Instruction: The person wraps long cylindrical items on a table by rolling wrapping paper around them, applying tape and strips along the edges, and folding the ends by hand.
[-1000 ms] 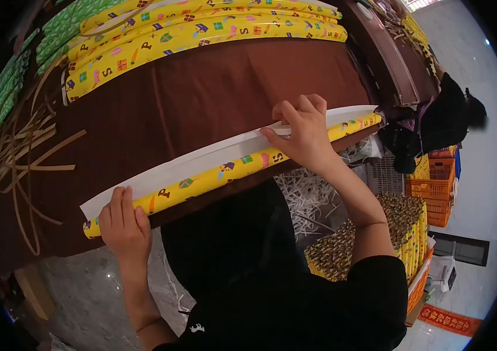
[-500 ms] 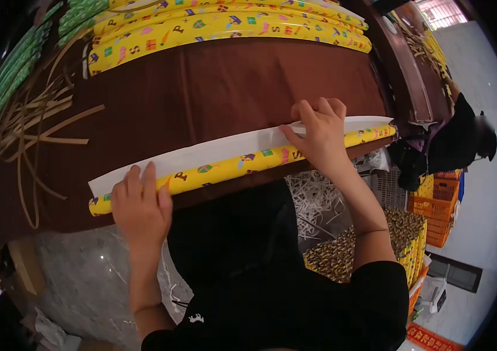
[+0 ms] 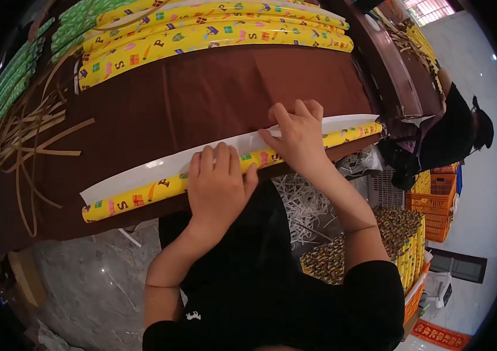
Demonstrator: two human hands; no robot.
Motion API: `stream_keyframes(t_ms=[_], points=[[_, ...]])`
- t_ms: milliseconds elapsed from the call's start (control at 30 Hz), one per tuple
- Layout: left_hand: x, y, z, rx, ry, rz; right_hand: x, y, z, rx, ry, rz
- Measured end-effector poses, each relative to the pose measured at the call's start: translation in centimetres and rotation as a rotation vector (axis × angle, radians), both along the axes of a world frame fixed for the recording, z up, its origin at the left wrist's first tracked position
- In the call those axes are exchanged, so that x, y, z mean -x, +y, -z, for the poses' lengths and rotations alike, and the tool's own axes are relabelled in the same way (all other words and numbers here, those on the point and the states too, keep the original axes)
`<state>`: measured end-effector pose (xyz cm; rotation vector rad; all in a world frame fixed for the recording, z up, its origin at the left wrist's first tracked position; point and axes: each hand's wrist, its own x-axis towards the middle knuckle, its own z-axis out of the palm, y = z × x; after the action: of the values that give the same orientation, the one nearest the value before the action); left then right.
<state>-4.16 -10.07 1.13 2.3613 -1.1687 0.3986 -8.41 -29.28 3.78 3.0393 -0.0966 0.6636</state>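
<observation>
A long roll of wrapping paper, yellow with small coloured pictures and letters, lies across the near side of the brown-covered table. Its white inner edge stretches flat along the far side. My left hand rests on the roll near its middle, fingers extended over it and pressed to the paper. Just to the right, my right hand is over the roll and white edge with its fingers curled, thumb tip at the white paper. What sits between those fingers I cannot tell.
Several yellow rolls lie along the table's far side, beside green rolls. Tan strips are heaped at left. Right of me are shredded paper, bundled rolls and an orange crate. Another person is bent over at right.
My left hand has slid right along the roll, from near its left end to the middle. My right hand stays about the same place on the paper. The whole view has shifted slightly.
</observation>
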Motion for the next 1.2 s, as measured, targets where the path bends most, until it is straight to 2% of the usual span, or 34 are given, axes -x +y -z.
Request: stream_keyframes(t_ms=[200, 333, 400, 433, 500, 600, 733, 800, 867, 1033, 1200], points=[[1.2, -4.3, 1.1, 0.103, 0.031, 0.093, 0.2, -0.1, 0.1, -0.011, 0.005, 0.025], [1.1, -4.2, 1.5, 0.090, -0.070, 0.049, 0.8, -1.3, -0.4, -0.046, -0.004, 0.001], [1.1, -4.1, 1.4, 0.028, -0.079, 0.033, 1.9, -2.6, -1.7, -0.223, 0.020, -0.067], [1.1, -4.1, 1.7, 0.031, -0.091, 0.031, 2.7, -3.5, -2.3, -0.210, 0.028, -0.058], [1.0, -4.0, 1.6, 0.025, -0.097, 0.033, 4.6, -5.8, -3.8, -0.363, 0.074, -0.002], [1.0, -4.0, 1.6, 0.007, -0.104, 0.029, 7.7, -9.8, -5.0, -0.464, 0.128, 0.126], [1.0, -4.1, 1.6, -0.009, -0.109, 0.025, 10.3, -13.6, -4.4, -0.504, 0.098, 0.363], [1.0, -4.0, 1.4, -0.015, -0.109, 0.034, 10.4, -14.7, -3.3, -0.506, 0.100, 0.370], [1.0, -4.0, 1.4, -0.021, -0.114, 0.043, 10.0, -14.7, -2.0, -0.252, 0.025, 0.348], [1.1, -3.9, 1.4, -0.055, -0.113, 0.040, 9.2, -14.7, -0.6, -0.307, 0.022, 0.404], [1.0, -3.9, 1.3, -0.071, -0.114, 0.044, 8.4, -14.2, -0.3, -0.226, 0.026, 0.430]])
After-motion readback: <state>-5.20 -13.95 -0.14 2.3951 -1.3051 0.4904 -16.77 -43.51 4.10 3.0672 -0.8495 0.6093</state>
